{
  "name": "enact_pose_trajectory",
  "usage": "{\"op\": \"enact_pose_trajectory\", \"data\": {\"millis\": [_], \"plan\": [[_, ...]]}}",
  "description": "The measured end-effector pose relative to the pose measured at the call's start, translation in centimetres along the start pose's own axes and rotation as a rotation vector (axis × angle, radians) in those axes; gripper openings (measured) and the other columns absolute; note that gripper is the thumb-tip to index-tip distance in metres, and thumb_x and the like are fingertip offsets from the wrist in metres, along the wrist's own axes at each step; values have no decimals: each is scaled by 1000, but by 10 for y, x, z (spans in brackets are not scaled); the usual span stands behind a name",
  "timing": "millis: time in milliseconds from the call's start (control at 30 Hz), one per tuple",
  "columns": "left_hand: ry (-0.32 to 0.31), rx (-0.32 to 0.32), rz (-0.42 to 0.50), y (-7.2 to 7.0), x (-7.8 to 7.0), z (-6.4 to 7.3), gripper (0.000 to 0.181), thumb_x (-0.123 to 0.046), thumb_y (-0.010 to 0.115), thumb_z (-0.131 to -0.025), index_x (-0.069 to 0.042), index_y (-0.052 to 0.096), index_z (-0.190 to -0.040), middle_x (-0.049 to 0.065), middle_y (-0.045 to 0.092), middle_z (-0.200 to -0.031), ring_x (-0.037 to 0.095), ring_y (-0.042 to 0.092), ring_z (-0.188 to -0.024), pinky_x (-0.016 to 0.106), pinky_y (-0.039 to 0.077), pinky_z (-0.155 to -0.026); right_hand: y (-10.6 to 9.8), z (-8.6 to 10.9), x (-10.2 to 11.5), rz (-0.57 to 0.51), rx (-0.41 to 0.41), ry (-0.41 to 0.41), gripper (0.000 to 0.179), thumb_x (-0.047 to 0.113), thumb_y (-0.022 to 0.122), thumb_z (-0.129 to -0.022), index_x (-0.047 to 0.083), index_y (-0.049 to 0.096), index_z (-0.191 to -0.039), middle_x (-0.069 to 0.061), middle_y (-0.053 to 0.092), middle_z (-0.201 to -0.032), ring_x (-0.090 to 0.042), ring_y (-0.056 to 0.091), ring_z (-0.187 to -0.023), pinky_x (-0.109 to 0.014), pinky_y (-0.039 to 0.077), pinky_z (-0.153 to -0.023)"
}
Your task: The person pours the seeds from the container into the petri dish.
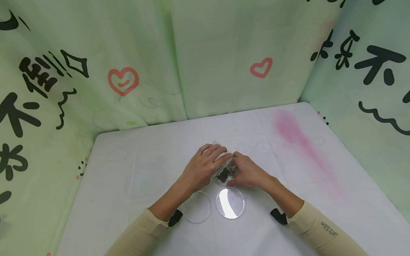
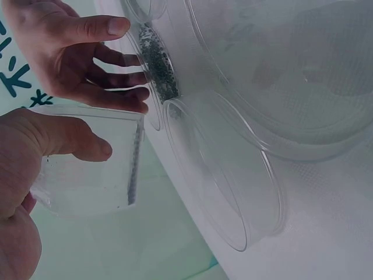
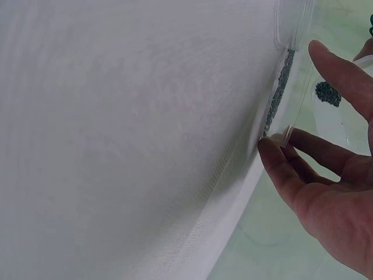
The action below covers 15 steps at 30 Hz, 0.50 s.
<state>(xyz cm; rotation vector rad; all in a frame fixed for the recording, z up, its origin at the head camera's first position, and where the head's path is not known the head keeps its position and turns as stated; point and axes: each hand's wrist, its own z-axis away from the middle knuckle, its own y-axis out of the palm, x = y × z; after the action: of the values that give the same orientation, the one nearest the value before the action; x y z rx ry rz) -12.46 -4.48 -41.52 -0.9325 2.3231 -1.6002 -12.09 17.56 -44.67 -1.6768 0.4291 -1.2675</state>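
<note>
My left hand (image 1: 206,169) grips a clear plastic container (image 2: 87,181), its thumb lying along the wall in the left wrist view. Dark grains show along one side of it, and the right wrist view shows a clump of dark grains (image 3: 328,94) inside. The container is tilted over a clear petri dish (image 1: 221,182) on the table. Black granules (image 1: 226,174) cover part of that dish's floor. My right hand (image 1: 250,171) holds the dish by its side, thumb and fingers at opposite parts of the rim. From the head view, the left hand hides most of the container.
Two more clear round dishes lie nearer the body, one on the left (image 1: 210,208) and one on the right (image 1: 230,202) catching a bright reflection. A white cloth with a pink stain (image 1: 298,138) covers the table (image 1: 144,170). Green curtains (image 1: 217,46) with drawings enclose its back and sides.
</note>
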Motion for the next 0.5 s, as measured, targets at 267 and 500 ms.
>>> {"op": "enact_pose_trajectory", "data": {"millis": [267,500], "plan": [[2,10,8,0,0,0,63,6,74,-83,-20,62,-139,0,59,-140,22,53,-136,39,39,-119,0,-1,1,-8,6,11,68,26,98,-65,-3,69,-120,-8,63,-111,-27,64,-103,-46,55,-94],[8,13,18,0,-1,-1,62,7,72,-84,-21,63,-139,0,59,-140,21,52,-136,39,39,-119,0,-1,2,-13,7,21,66,26,98,-65,-2,70,-118,-8,63,-110,-26,64,-102,-46,55,-93]]}}
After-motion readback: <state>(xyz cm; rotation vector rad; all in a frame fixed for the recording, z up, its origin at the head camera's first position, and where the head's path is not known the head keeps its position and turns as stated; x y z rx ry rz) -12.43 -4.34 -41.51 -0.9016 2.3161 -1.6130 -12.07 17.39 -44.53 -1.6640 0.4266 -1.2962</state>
